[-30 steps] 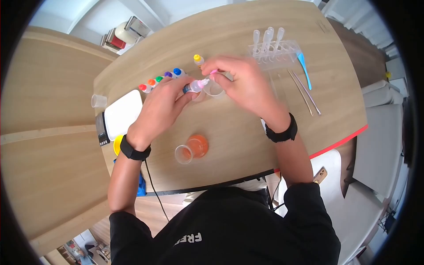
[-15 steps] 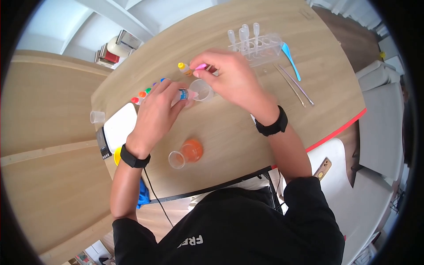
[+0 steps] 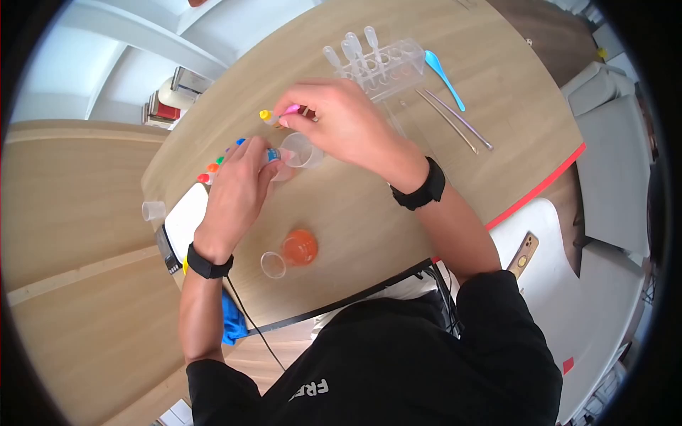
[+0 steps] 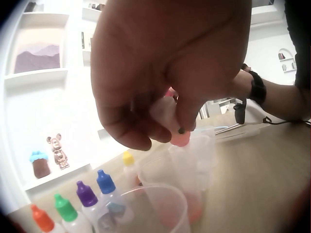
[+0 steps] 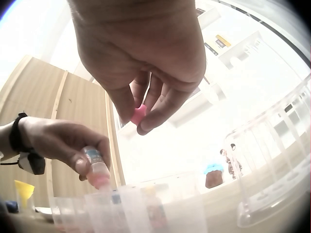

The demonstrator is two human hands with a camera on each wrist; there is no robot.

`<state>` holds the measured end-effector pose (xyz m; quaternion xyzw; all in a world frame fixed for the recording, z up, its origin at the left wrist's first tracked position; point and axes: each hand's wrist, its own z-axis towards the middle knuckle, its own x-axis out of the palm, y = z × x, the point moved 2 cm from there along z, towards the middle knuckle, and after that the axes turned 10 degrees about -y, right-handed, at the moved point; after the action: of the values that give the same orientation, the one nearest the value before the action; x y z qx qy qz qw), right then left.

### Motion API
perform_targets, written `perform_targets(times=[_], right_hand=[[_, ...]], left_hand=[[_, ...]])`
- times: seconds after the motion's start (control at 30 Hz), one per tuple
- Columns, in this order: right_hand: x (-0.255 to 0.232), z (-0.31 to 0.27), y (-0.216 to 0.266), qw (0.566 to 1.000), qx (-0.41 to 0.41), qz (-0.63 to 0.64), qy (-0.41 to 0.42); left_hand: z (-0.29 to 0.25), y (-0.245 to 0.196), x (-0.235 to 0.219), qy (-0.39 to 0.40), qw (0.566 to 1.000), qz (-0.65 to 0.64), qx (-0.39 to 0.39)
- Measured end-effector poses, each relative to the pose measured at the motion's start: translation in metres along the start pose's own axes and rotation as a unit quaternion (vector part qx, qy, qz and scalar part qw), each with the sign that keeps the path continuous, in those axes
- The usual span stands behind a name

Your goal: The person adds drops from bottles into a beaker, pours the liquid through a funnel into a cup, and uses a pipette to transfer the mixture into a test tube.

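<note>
Far left: a tall pale-wood partition (image 3: 78, 213) rises beside me.
Shelves: white built-in shelving (image 3: 110, 74) stands past the table, bearing upright books (image 3: 163, 108); my left wrist view also shows a framed mountain picture (image 4: 39, 56) and a shiny bear figurine (image 4: 58, 151).
Tabletop: a light wood-grain table (image 3: 369, 220) lies before me, a red strip (image 3: 540, 183) along its near right edge.
Table's left end: a small clear plastic cup (image 3: 153, 210) sits near a flat white scale (image 3: 186, 211); a crumpled blue cloth (image 3: 232, 319) is at the near edge.
Bottle row: small white dropper bottles (image 3: 213, 168) with bright caps line up just beyond my left hand.
Left hand: my left hand (image 3: 234, 190) grips a small blue-labelled dropper bottle (image 3: 273, 155), tipped nozzle down.
Cups: two clear plastic cups (image 3: 314, 162) stand beneath it; I cannot tell which one the nozzle is over.
Flask: a clear flask of orange liquid (image 3: 300, 247) stands nearer me.
Right hand: my right hand (image 3: 341, 117) pinches a tiny pink cap (image 3: 291, 109) near a yellow-capped bottle (image 3: 266, 115).
Rack: a clear plastic rack (image 3: 389, 86) holds four translucent pipettes (image 3: 371, 39).
Tools: a blue spoon (image 3: 446, 78) and two thin rods (image 3: 447, 121) lie alongside.
Far right: a gold phone (image 3: 524, 254) rests on a white chair (image 3: 550, 284), beside a grey sofa (image 3: 611, 184).
</note>
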<state>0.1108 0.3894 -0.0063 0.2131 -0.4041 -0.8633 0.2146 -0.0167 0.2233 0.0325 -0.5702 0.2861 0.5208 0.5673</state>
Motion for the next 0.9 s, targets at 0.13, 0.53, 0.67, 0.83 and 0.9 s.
perform_targets(times=[0.13,0.53,0.67,0.83,0.9], right_hand=[[0.0000,0.0002,-0.0010,1.000,-0.007,0.008,-0.010],[0.0028,-0.0002,-0.0034,1.000,-0.017,0.008,-0.020],[0.0024,0.0002,-0.0034,1.000,-0.017,0.005,-0.019],[0.0034,-0.0007,-0.0037,1.000,-0.019,-0.007,-0.019],[0.0042,-0.0006,-0.0044,1.000,-0.017,-0.004,-0.017]], left_hand=[[0.0011,-0.0055,-0.0012,0.003,1.000,0.003,-0.002],[0.0027,-0.0070,-0.0033,0.000,1.000,0.021,0.012],[0.0025,-0.0072,-0.0030,0.001,1.000,0.018,0.021],[0.0029,-0.0077,-0.0030,-0.004,0.999,0.014,0.028],[0.0025,-0.0075,-0.0036,-0.004,1.000,0.014,0.022]])
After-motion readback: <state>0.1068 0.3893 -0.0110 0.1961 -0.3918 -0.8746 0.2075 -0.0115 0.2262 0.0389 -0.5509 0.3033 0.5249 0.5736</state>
